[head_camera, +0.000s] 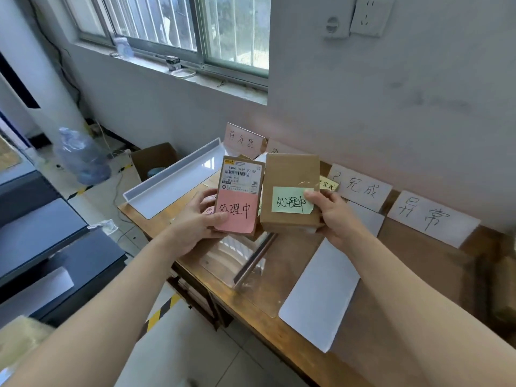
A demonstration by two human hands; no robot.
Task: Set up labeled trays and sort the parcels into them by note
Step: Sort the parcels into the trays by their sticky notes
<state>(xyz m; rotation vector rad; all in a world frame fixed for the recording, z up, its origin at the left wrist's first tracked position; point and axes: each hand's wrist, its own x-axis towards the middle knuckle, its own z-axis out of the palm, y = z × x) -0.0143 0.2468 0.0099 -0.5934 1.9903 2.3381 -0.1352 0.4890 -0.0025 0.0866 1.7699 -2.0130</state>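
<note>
mid-sorting, the left hand [195,219] grips the pink-note parcel [240,174] and the right hand [332,216] grips the green-note parcel [290,171], thumbs pressed on front, above the table's left end; next, i think, both go into the clear tray [220,263] below.

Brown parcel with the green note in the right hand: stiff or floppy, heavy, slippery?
The brown parcel probably stays stiff: its edges look straight and boxy. Likely light, since the right hand holds it up by one side. Its glossy tape strip might feel slick.

"处理中" on pink note [236,212], seemingly green note [291,202]
</note>
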